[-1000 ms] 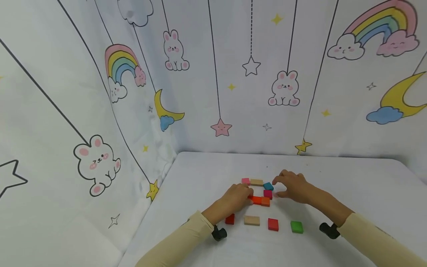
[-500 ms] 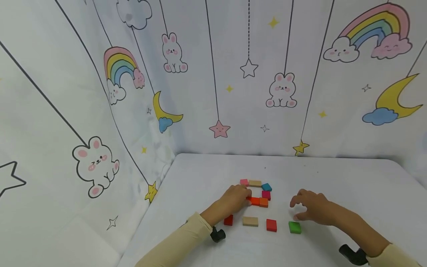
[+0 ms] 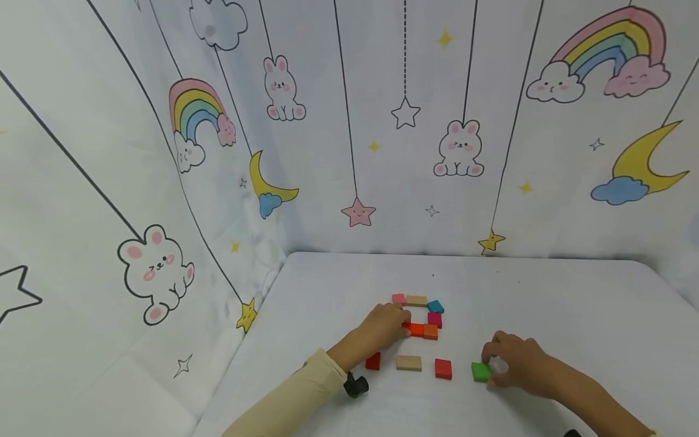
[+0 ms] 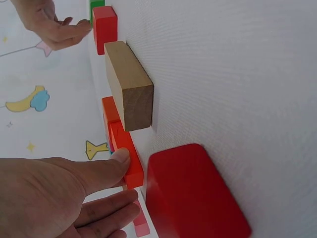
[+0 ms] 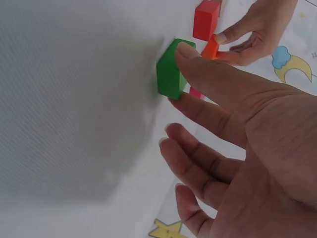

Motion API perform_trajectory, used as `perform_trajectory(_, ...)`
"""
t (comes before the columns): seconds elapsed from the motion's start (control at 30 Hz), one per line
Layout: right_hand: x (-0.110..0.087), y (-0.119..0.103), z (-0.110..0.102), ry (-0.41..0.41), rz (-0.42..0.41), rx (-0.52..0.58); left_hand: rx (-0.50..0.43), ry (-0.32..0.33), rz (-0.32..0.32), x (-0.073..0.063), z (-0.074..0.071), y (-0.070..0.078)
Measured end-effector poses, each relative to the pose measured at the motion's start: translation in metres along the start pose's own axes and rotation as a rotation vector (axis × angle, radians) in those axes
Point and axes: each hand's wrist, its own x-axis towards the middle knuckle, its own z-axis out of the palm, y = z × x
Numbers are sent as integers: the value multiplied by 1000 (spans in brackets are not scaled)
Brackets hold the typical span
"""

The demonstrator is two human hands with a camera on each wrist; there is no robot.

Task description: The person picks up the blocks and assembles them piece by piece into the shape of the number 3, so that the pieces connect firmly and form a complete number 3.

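Note:
At the near end of the pattern, my left hand (image 3: 384, 326) pinches a red-orange block (image 3: 416, 329) between thumb and fingers. The left wrist view shows the thumb lying on this red-orange block (image 4: 130, 166). An orange block (image 3: 431, 332) sits against its right end. Farther right, my right hand (image 3: 519, 363) grips a green block (image 3: 480, 372) low on the table. In the right wrist view the thumb is on one side of the green block (image 5: 171, 72) and the index finger on the other; the remaining fingers are spread loosely.
Beyond my left hand a pink block (image 3: 399, 298), a wooden block (image 3: 417, 300), a blue block (image 3: 435, 306) and a magenta block (image 3: 434, 320) form a curve. Nearer me, a dark red block (image 3: 373, 361), another wooden block (image 3: 409, 363) and a red block (image 3: 443, 369) stand in a row.
My right hand has moved from beside the blue block toward me and to the right, down to the green block, and now grips it. The left hand stays on the red-orange block.

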Motion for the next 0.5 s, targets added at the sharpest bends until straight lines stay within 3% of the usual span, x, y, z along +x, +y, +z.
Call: perform_trajectory(0.5,3,-4,6,46,24,-5,-14,-3,-11,-2,-3,1)
